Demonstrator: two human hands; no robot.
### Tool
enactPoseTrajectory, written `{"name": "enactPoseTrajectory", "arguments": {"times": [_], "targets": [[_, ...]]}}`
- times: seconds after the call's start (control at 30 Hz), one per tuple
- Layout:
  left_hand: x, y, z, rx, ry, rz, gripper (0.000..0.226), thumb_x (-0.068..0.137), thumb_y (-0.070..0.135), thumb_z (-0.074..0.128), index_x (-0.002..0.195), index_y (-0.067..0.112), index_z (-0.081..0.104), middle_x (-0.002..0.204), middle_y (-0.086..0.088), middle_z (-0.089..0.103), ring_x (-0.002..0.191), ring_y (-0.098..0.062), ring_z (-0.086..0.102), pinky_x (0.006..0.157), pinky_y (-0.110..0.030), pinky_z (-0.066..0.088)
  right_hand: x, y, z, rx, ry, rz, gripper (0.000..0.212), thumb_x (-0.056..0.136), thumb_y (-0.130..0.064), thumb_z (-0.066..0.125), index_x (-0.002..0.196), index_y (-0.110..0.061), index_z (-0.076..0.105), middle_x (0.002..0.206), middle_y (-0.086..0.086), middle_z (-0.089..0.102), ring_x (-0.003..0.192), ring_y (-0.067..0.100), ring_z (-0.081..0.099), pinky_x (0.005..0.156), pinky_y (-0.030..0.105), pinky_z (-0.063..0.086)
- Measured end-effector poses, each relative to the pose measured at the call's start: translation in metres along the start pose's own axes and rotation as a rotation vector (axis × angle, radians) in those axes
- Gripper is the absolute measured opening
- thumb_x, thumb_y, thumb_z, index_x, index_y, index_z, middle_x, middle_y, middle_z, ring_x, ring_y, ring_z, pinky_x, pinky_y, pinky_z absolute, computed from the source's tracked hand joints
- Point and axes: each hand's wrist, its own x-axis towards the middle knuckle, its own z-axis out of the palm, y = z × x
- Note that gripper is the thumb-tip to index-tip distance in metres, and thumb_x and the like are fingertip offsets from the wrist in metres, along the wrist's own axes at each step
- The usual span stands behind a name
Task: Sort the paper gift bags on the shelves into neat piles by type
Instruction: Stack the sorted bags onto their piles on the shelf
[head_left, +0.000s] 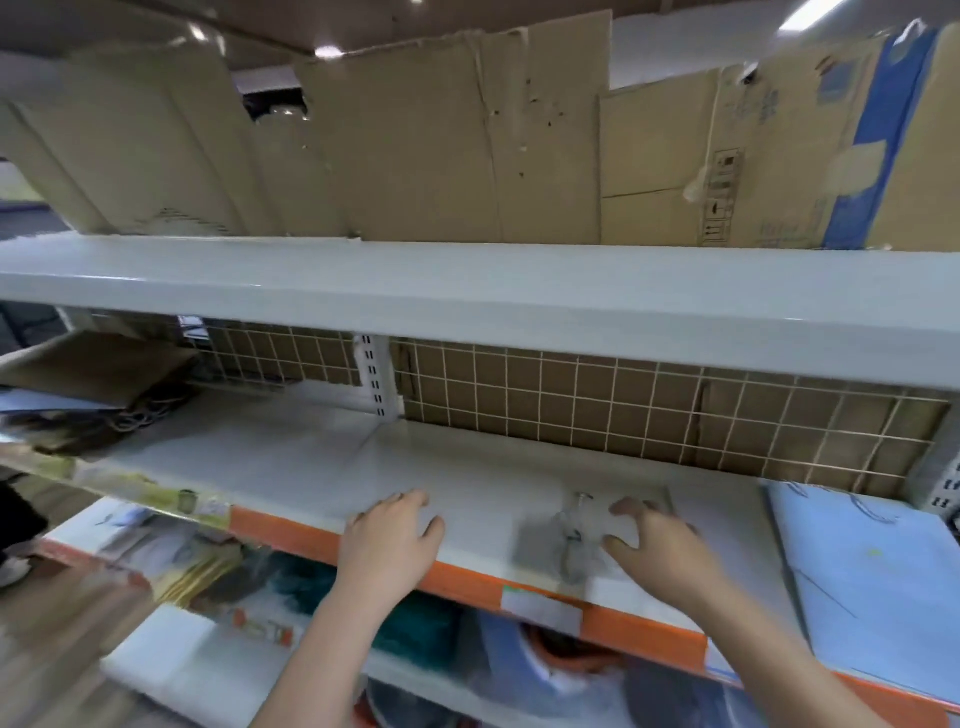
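My left hand (389, 540) lies palm down on the white middle shelf (291, 467), fingers straight, holding nothing. My right hand (660, 545) rests with spread, slightly bent fingers on a flat white gift bag (582, 535) with a thin handle, lying near the shelf's front edge. The bag is blurred. A pile of light blue gift bags (872, 566) lies flat at the right end of the same shelf. At the left end lies a stack of brown kraft bags (93, 374) with cord handles, over other darker bags.
A wire grid backed with cardboard (623, 400) closes the shelf's rear. The shelf above (467, 280) carries flattened cardboard boxes (441, 145). The lower shelf (171, 670) holds mixed patterned, teal and blue bags (415, 623). An orange price strip (467, 582) runs along the front edge.
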Motion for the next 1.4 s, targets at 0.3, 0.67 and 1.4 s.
{"name": "enactPoseTrajectory", "arguments": {"times": [0.3,0.67,1.4], "targets": [[0.01,-0.122,-0.052,0.063,0.045,0.048,0.042,0.095,0.046,0.041,0.131,0.028,0.052,0.13,0.01,0.059,0.116,-0.012,0.055,0.097,-0.032,0.037,-0.004,-0.129,0.05,-0.001,0.059,-0.023,0.046,0.092,-0.047,0.051,0.134,-0.03,0.046,0.138,-0.005,0.051,0.125,0.019,0.048,0.104,0.034,0.036],[0.024,-0.23,-0.079,0.042,0.072,0.015,0.037,0.093,0.049,0.043,0.124,0.033,0.055,0.123,0.015,0.061,0.114,-0.009,0.055,0.098,-0.033,0.037,0.013,-0.24,0.094,0.012,0.045,-0.058,0.046,0.092,-0.048,0.049,0.135,-0.033,0.044,0.139,-0.01,0.049,0.127,0.015,0.045,0.107,0.033,0.032],[0.138,-0.388,-0.105,0.06,0.098,-0.093,0.039,0.095,0.046,0.043,0.129,0.029,0.054,0.124,0.01,0.062,0.112,-0.015,0.057,0.094,-0.032,0.037,0.142,-0.381,0.147,0.039,-0.023,-0.16,0.048,0.094,-0.048,0.048,0.138,-0.031,0.041,0.141,-0.007,0.046,0.125,0.016,0.047,0.098,0.027,0.039]]}}
